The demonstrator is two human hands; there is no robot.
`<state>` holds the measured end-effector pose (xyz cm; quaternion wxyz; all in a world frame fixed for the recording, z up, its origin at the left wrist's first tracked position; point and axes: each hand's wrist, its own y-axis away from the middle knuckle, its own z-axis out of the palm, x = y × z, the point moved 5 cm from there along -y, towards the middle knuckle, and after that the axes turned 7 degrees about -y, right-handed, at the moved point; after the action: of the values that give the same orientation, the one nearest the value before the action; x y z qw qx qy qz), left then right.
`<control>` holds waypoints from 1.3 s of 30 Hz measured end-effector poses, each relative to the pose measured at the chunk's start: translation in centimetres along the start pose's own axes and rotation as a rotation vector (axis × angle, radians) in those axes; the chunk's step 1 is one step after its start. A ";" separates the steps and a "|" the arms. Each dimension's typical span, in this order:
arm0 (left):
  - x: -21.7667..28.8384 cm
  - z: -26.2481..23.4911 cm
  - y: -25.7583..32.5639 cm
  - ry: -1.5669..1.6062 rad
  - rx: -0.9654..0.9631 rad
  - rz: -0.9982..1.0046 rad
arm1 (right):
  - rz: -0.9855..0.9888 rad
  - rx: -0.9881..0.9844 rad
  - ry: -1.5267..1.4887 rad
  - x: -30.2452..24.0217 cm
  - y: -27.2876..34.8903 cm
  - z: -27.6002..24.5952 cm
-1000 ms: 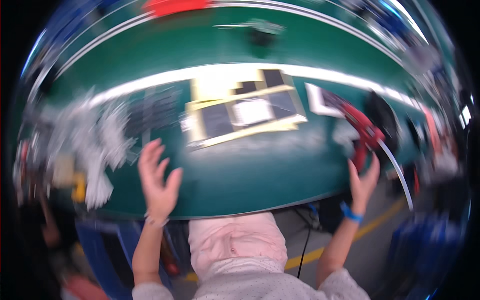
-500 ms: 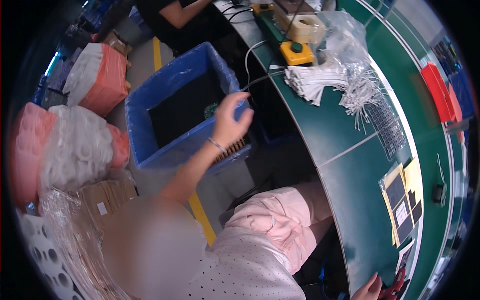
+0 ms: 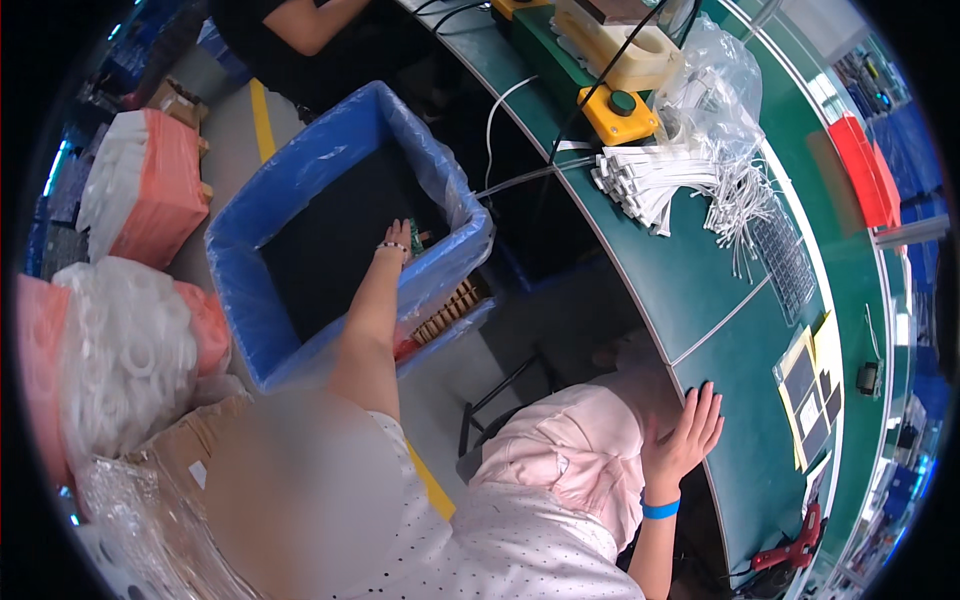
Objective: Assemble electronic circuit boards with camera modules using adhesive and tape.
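Observation:
My left hand point(image 3: 397, 240) reaches down into a large blue bin point(image 3: 235, 245) lined with clear plastic. Its fingers are stretched out beside a small green circuit board point(image 3: 416, 238), which lies partly behind the hand; the thumb is hidden. My right hand point(image 3: 684, 438), a blue band at its wrist, is open and empty at the near edge of the green worktable point(image 3: 640, 290), fingers slightly apart. A red glue gun point(image 3: 795, 545) lies farther down the table, away from that hand.
A bundle of white cables point(image 3: 650, 180) and a yellow button box point(image 3: 615, 112) are on the table. Yellow sheets point(image 3: 798, 400) lie toward its far edge. A slotted rack point(image 3: 448, 310) stands beside the bin. Wrapped stacks point(image 3: 155, 190) are at left; a co-worker's arm point(image 3: 305, 25) shows at top.
My left hand has gone from over the bin's rim down inside to the circuit board. My right hand has left the glue gun's side and come up the table edge. The view has shifted.

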<state>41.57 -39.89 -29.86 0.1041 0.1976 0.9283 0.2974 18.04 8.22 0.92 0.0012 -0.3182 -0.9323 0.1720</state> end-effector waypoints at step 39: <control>43.8 -21.0 43.3 0.090 0.635 1.417 | 0.466 0.445 -0.257 7.5 6.4 -5.4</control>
<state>8.80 0.43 9.37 -0.2101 0.7519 0.6245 0.0208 16.45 19.13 3.11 -0.0862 -0.4901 -0.7668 0.4053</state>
